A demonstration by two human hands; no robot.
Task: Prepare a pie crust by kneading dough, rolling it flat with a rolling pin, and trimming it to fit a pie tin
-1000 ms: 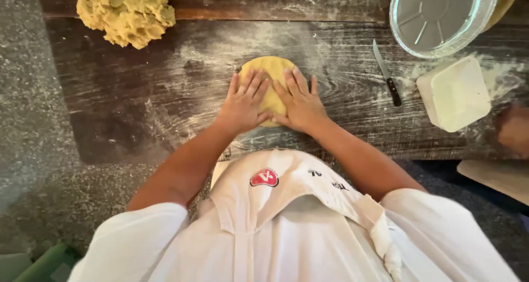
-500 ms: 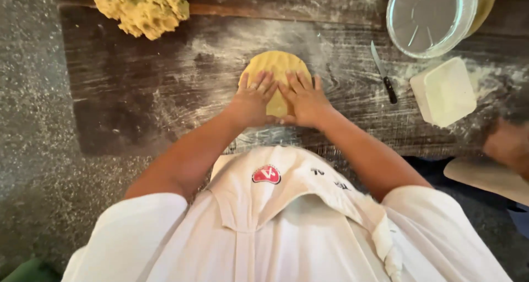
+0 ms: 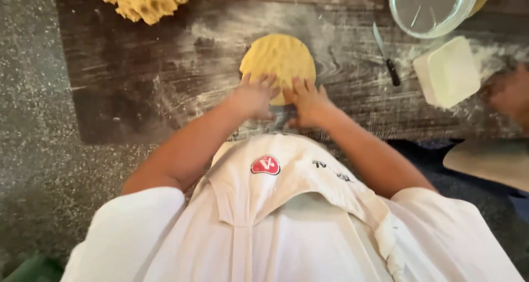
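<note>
Both hands, left hand point(image 3: 254, 97) and right hand point(image 3: 308, 101), spread flat, pressing the near edge of a round yellow dough disc point(image 3: 278, 61) on the floury wooden board point(image 3: 154, 78).

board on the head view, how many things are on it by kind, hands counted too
flat yellow dough round: 1
lumpy yellow dough heap: 1
knife: 1
clear round bowl: 1
pale square block: 1
hands, left hand and right hand, both at the round's near edge: 2
total: 7

1 dough disc point(image 3: 278, 59), 1 dough heap point(image 3: 142, 0), 1 knife point(image 3: 386, 56), 1 bowl point(image 3: 432, 6)
</note>
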